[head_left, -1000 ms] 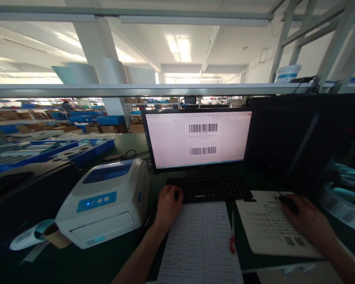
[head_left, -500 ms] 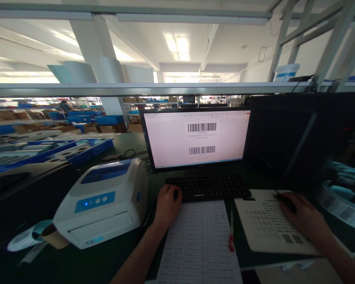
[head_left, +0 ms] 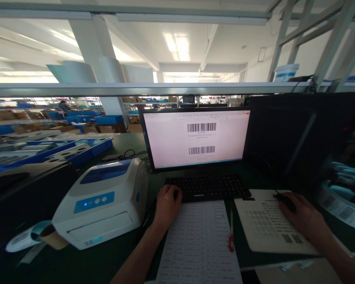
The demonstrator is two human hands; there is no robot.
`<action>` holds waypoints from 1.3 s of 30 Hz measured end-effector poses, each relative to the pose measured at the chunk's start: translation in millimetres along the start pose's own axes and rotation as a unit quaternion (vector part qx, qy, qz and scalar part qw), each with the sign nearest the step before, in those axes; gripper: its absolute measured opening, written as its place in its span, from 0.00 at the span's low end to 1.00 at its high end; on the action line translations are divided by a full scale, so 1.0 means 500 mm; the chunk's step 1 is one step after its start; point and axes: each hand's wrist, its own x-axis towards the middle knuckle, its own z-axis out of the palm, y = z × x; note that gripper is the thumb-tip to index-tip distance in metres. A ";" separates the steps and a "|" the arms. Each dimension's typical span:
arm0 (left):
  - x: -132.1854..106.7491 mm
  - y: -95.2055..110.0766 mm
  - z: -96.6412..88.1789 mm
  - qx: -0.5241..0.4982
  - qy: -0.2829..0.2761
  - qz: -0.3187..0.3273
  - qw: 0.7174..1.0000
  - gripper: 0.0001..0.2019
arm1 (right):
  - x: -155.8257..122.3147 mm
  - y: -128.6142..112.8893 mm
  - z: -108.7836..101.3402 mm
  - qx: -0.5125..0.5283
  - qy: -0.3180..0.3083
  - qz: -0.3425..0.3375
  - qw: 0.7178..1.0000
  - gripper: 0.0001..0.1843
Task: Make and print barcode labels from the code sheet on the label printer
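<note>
My left hand [head_left: 168, 204] rests on the left end of a black keyboard [head_left: 219, 187], its fingers bent over the keys with nothing held; the fingertips are partly hidden. On the right, my right hand [head_left: 306, 216] is wrapped over a black computer mouse [head_left: 286, 202], which sits on a pale printed mouse pad [head_left: 272, 225]. Behind the keyboard stands a monitor [head_left: 168, 138] displaying two barcodes on a white page. Printed sheets with a dense table [head_left: 199, 240] lie below the keyboard. A red-tipped pen [head_left: 231, 242] lies along their right edge.
A white label printer [head_left: 103, 209] with a lit blue light stands to the left. Beside it are a cardboard core [head_left: 53, 236] and curled labels. Blue trays [head_left: 97, 150] lie behind. A label roll [head_left: 343, 209] is at far right. A shelf bar [head_left: 177, 89] crosses overhead.
</note>
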 end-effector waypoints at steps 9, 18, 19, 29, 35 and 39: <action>0.001 -0.006 0.004 -0.002 0.000 0.003 1.000 0.05 | 0.000 -0.012 -0.011 -0.004 -0.001 0.002 1.000 0.31; 0.001 0.000 -0.001 -0.005 -0.006 -0.003 1.000 0.05 | 0.000 -0.004 -0.004 -0.009 -0.007 0.005 1.000 0.31; 0.002 0.001 -0.002 -0.006 -0.007 -0.004 1.000 0.06 | -0.001 -0.004 -0.003 -0.010 -0.006 0.005 1.000 0.31; 0.001 -0.005 0.002 0.001 0.005 0.007 1.000 0.05 | -0.001 -0.009 -0.009 -0.002 -0.010 0.006 1.000 0.30; 0.002 0.002 -0.001 -0.001 0.001 0.002 1.000 0.06 | 0.000 0.000 -0.002 -0.004 -0.021 0.018 1.000 0.31; 0.003 0.003 -0.003 -0.004 0.002 0.001 1.000 0.05 | -0.001 0.004 0.002 -0.005 -0.016 0.013 1.000 0.32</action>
